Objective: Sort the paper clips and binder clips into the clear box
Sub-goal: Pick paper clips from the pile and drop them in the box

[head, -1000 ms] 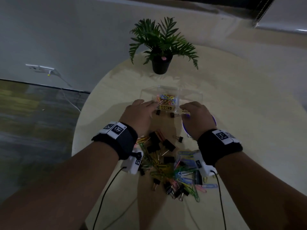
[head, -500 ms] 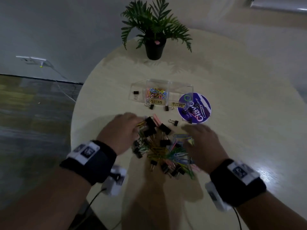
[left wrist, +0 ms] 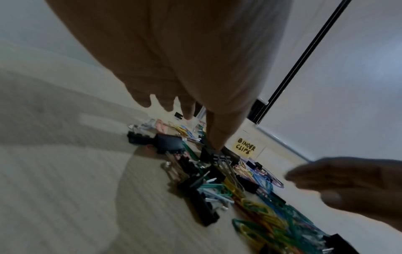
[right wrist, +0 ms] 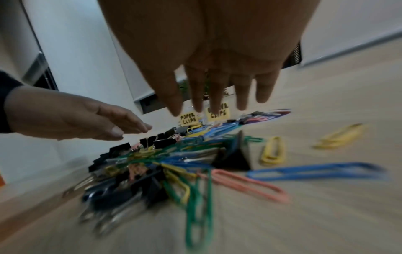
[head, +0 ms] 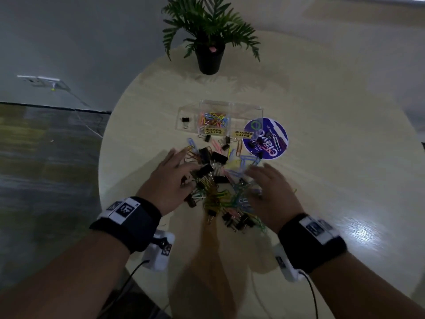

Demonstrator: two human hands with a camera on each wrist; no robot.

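A mixed pile of coloured paper clips and black binder clips (head: 220,185) lies on the round table between my hands. My left hand (head: 177,173) hovers flat over the pile's left side, fingers straight, its thumb tip down among the binder clips (left wrist: 213,154). My right hand (head: 264,180) hangs over the right side with spread straight fingers (right wrist: 217,96), holding nothing. Beyond the pile stands the clear box (head: 219,118): its middle compartment holds paper clips, its left compartment one binder clip (head: 185,120). Yellow labels (right wrist: 189,119) read "paper clips" and "binder clips".
A round purple lid (head: 265,138) lies right of the box with clips on it. A potted plant (head: 210,40) stands at the table's far edge. Loose yellow, blue and pink paper clips (right wrist: 273,151) lie on the table to the pile's right. The table edge (head: 101,171) runs left.
Both hands drew back from the clear box to the pile and now hover over it with fingers spread. The view tipped downward.
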